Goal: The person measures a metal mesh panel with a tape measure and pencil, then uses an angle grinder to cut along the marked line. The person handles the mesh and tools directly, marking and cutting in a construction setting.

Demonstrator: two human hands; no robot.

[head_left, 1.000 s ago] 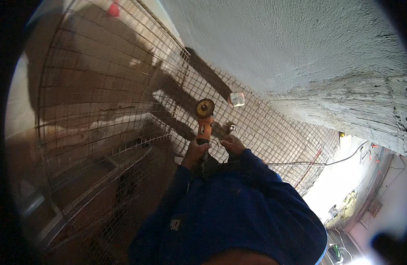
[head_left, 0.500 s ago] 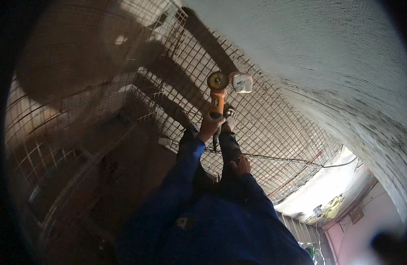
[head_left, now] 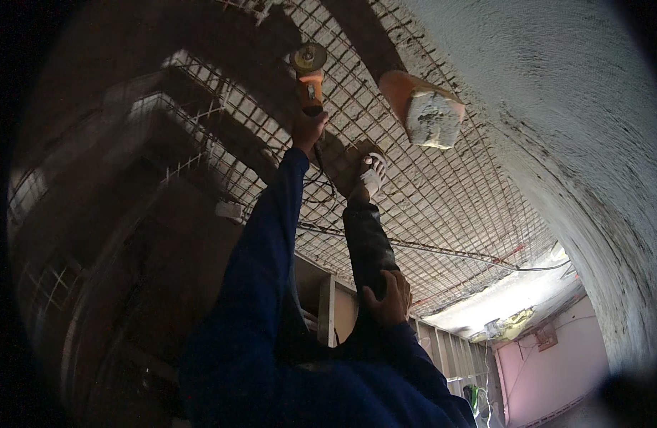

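My left hand (head_left: pixel 309 131) is wrapped round the rear of an orange angle grinder (head_left: pixel 311 91), held out at arm's length. Its round disc (head_left: pixel 308 57) is at the far end, over a grid of thin steel bars (head_left: pixel 335 68); whether it touches them I cannot tell. A dark cord (head_left: pixel 320 162) hangs below the hand. Nearer to me, my right hand (head_left: pixel 391 296) rests on my dark-trousered leg (head_left: pixel 368 239), fingers spread, holding nothing. My foot in a strapped sandal (head_left: pixel 373 170) stands on the bar grid.
An orange-sided post with a rough grey top (head_left: pixel 434 120) rises right of the grinder. A grey plastered wall (head_left: pixel 557 93) curves along the right. A long pale cable (head_left: pixel 471 257) crosses the bars. Left lies a dark drop; a pink wall (head_left: pixel 549 364) shows at lower right.
My left hand has carried the grinder farther out and to the left. My body has leaned or stepped, so the post looks larger. My right hand still rests on my leg.
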